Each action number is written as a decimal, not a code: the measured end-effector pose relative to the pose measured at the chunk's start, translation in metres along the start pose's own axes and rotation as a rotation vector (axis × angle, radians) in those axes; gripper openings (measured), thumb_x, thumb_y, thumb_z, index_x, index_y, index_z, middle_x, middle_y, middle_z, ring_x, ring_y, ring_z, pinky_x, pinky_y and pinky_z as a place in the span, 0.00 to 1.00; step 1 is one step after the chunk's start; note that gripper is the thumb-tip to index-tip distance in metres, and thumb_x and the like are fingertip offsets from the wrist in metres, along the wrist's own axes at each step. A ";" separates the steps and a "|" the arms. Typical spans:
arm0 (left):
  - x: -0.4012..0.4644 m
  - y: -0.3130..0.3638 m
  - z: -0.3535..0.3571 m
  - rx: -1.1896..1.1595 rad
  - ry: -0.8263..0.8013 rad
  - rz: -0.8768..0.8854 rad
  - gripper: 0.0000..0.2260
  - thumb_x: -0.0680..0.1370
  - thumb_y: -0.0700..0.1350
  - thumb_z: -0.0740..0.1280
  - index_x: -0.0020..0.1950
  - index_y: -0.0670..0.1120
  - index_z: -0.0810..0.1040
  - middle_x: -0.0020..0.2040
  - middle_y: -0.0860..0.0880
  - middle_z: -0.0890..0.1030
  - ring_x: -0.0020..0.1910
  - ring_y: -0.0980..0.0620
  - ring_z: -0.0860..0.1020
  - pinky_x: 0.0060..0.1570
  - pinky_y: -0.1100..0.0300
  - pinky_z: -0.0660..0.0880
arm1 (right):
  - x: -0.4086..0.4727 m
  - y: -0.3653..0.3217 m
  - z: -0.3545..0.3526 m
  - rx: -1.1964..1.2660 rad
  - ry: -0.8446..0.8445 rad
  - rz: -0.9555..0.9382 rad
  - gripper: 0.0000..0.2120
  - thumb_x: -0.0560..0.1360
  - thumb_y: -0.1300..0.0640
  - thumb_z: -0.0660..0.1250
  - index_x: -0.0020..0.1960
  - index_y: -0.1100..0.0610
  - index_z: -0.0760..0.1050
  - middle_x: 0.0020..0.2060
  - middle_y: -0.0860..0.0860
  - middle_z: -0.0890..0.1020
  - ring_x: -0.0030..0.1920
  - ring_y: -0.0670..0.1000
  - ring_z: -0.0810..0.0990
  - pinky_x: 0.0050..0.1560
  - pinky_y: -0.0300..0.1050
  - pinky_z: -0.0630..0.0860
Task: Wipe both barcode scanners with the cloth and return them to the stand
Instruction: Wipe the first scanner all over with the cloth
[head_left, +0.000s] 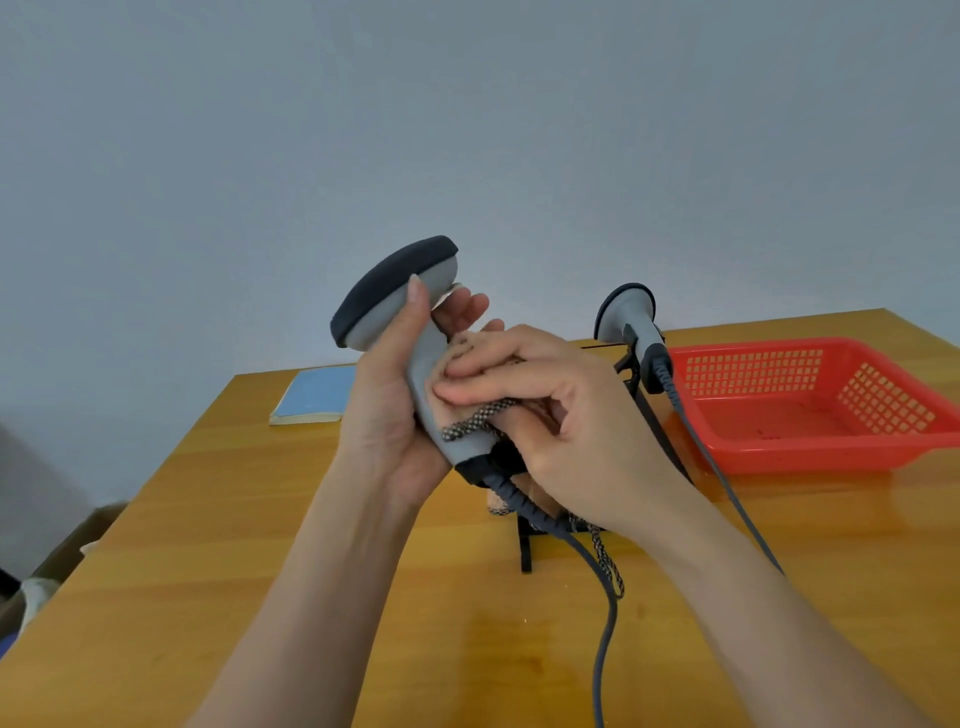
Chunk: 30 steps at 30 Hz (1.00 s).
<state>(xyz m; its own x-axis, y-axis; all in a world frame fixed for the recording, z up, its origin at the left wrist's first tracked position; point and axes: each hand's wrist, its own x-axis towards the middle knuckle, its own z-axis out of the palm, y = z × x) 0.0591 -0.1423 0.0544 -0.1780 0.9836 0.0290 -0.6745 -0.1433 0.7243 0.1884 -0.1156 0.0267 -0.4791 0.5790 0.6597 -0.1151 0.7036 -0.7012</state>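
Pressing cloth (475, 415) beside left grip (387, 395).

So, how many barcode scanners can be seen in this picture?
2. One scanner is in the left hand while the right hand presses the cloth on its handle. The second scanner sits on the stand, beside the red basket.

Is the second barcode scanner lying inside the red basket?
No, the second scanner sits on the black stand, to the left of the red basket.
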 end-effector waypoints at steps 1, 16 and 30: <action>-0.001 0.002 -0.001 0.014 0.004 0.023 0.17 0.73 0.55 0.67 0.53 0.43 0.79 0.51 0.47 0.81 0.56 0.48 0.82 0.60 0.50 0.77 | -0.002 0.002 -0.002 0.036 -0.018 0.026 0.19 0.71 0.78 0.62 0.50 0.60 0.84 0.52 0.49 0.82 0.61 0.47 0.78 0.64 0.43 0.74; -0.010 0.000 0.000 0.197 -0.060 0.124 0.28 0.76 0.58 0.64 0.67 0.39 0.76 0.59 0.40 0.77 0.60 0.38 0.76 0.65 0.38 0.70 | 0.013 -0.007 0.001 0.323 0.062 0.215 0.16 0.79 0.67 0.64 0.61 0.50 0.78 0.61 0.49 0.79 0.62 0.49 0.79 0.62 0.45 0.76; -0.011 0.008 0.004 0.255 -0.052 0.251 0.27 0.76 0.59 0.61 0.68 0.43 0.74 0.63 0.45 0.81 0.67 0.40 0.75 0.68 0.40 0.69 | 0.001 -0.003 -0.001 0.436 -0.042 0.325 0.16 0.77 0.67 0.65 0.45 0.47 0.81 0.47 0.46 0.84 0.45 0.51 0.82 0.47 0.43 0.80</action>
<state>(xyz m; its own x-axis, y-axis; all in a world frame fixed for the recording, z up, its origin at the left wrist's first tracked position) 0.0583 -0.1544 0.0628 -0.2744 0.9265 0.2575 -0.4126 -0.3553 0.8387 0.1891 -0.1166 0.0292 -0.5834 0.7149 0.3855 -0.3015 0.2501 -0.9201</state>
